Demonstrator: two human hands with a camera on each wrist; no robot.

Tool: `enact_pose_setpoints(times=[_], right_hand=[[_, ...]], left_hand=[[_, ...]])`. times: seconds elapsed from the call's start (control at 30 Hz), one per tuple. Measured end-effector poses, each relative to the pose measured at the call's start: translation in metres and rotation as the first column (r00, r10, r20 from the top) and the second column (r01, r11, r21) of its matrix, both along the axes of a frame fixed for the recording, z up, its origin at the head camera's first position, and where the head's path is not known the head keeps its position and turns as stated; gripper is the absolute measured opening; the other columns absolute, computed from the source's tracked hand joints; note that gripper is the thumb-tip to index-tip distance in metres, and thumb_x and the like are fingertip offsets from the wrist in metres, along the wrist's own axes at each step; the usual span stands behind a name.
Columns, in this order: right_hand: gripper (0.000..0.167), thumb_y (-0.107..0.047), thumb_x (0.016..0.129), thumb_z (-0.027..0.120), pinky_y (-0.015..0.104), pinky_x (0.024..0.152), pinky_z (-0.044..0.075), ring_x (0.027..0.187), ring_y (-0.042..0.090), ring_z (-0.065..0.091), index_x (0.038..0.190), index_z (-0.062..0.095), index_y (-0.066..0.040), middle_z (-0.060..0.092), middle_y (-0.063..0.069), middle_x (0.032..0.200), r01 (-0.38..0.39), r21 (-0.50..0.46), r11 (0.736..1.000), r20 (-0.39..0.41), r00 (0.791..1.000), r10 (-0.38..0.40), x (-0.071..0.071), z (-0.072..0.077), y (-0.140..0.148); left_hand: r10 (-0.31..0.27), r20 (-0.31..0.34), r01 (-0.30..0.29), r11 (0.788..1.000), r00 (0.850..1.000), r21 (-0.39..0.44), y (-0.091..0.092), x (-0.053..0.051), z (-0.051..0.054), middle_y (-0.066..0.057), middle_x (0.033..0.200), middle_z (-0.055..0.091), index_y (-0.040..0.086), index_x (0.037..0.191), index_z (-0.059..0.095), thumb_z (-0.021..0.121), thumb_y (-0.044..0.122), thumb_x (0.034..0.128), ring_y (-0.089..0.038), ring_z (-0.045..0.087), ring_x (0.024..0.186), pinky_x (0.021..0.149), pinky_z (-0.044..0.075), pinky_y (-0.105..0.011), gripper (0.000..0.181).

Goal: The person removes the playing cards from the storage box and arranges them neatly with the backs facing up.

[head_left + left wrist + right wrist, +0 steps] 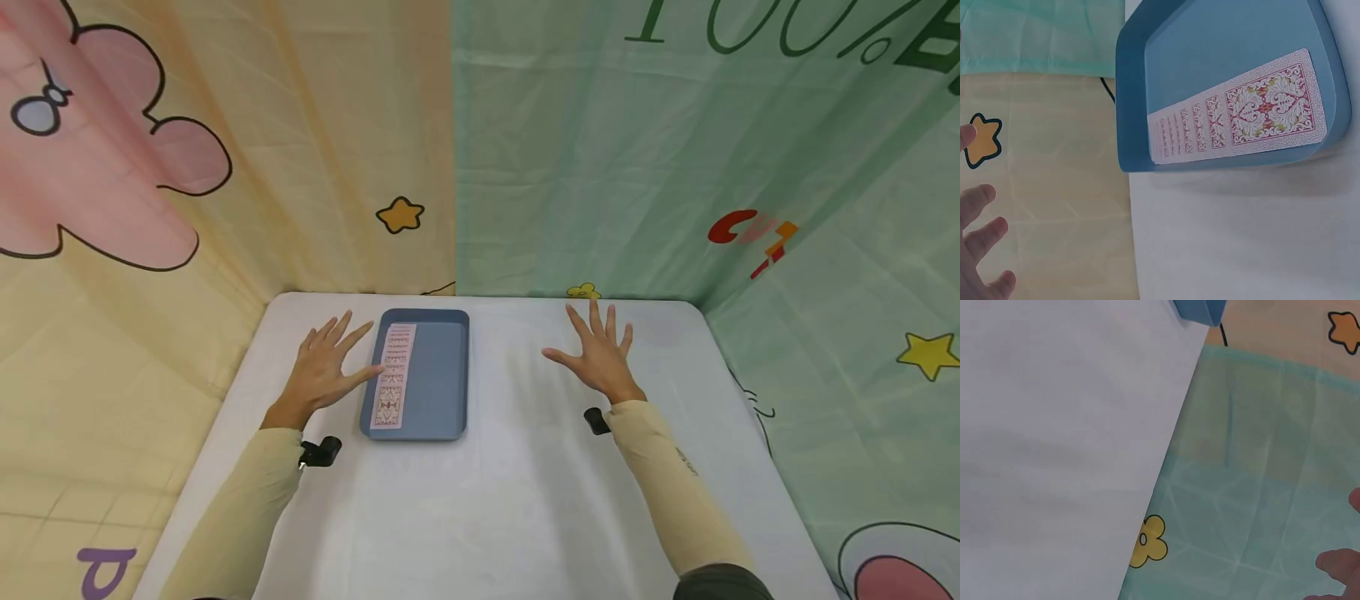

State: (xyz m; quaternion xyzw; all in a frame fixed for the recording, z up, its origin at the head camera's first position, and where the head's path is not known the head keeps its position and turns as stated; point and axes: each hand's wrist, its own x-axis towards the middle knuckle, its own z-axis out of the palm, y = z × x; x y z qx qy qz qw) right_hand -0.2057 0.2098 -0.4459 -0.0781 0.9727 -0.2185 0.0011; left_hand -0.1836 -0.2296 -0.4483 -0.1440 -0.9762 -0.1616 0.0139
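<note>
A blue-grey rectangular tray [437,375] lies on the white table, left of its middle. Along the tray's left side runs an overlapping column of playing cards [390,392], backs up, with a red ornate pattern; the left wrist view shows these cards [1272,106] close up, the nearest one fully visible. My left hand [324,367] is spread beside the tray's left edge, its thumb overlapping the cards in the head view, holding nothing. To the right of the tray, my right hand [600,357] hovers with fingers spread, also holding nothing.
The white table [510,517] is bordered by hanging printed curtains, yellow [315,167] on the left and green [570,167] on the right. Black wrist cameras [321,452] are worn on both wrists. A corner of the tray [1200,309] shows in the right wrist view.
</note>
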Motion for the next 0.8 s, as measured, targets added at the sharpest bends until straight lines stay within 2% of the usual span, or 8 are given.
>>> enact_pose_setpoints(times=[0.2, 0.47, 0.63, 0.8], right_hand=[[0.096, -0.067, 0.082, 0.060, 0.067, 0.106, -0.011, 0.143, 0.043, -0.014, 0.156, 0.018, -0.021, -0.002, 0.019, 0.160, -0.002, -0.058, 0.998, 0.002, 1.000, 0.002, -0.004, -0.002, -0.010], [0.096, -0.065, 0.082, 0.063, 0.066, 0.108, -0.006, 0.145, 0.041, -0.009, 0.156, 0.017, -0.023, -0.002, 0.016, 0.161, -0.034, -0.131, 0.991, 0.018, 0.999, 0.037, -0.014, -0.011, -0.023], [0.097, -0.057, 0.081, 0.069, 0.064, 0.110, 0.003, 0.146, 0.040, -0.001, 0.156, 0.018, -0.021, 0.001, 0.016, 0.161, -0.059, -0.223, 0.973, 0.029, 0.997, 0.067, -0.021, -0.020, -0.032], [0.097, -0.054, 0.080, 0.072, 0.067, 0.109, 0.008, 0.146, 0.037, 0.009, 0.156, 0.018, -0.024, 0.005, 0.013, 0.161, -0.062, -0.304, 0.951, 0.048, 0.996, 0.081, -0.027, -0.030, -0.038]], left_hand=[[0.010, 0.041, -0.012, 0.998, 0.999, 0.065, -0.002, -0.001, -0.006, -0.021, 0.158, 0.016, 0.013, 0.151, 0.032, 0.056, 0.060, 0.0862, -0.046, 0.016, 0.141, 0.112, 0.006, -0.062, 0.083], [-0.001, 0.085, -0.009, 0.992, 0.996, 0.123, 0.000, -0.002, -0.016, -0.024, 0.158, 0.014, 0.014, 0.151, 0.031, 0.062, 0.051, 0.0866, -0.047, 0.015, 0.141, 0.109, 0.012, -0.065, 0.081], [0.015, 0.142, -0.037, 0.987, 0.990, 0.154, 0.000, -0.001, -0.025, -0.024, 0.158, 0.012, 0.016, 0.151, 0.031, 0.063, 0.048, 0.0877, -0.049, 0.012, 0.141, 0.107, 0.012, -0.069, 0.078], [0.022, 0.207, -0.065, 0.978, 0.978, 0.201, -0.001, -0.003, -0.037, -0.024, 0.158, 0.010, 0.017, 0.152, 0.030, 0.064, 0.049, 0.0879, -0.050, 0.011, 0.141, 0.105, 0.012, -0.072, 0.079]])
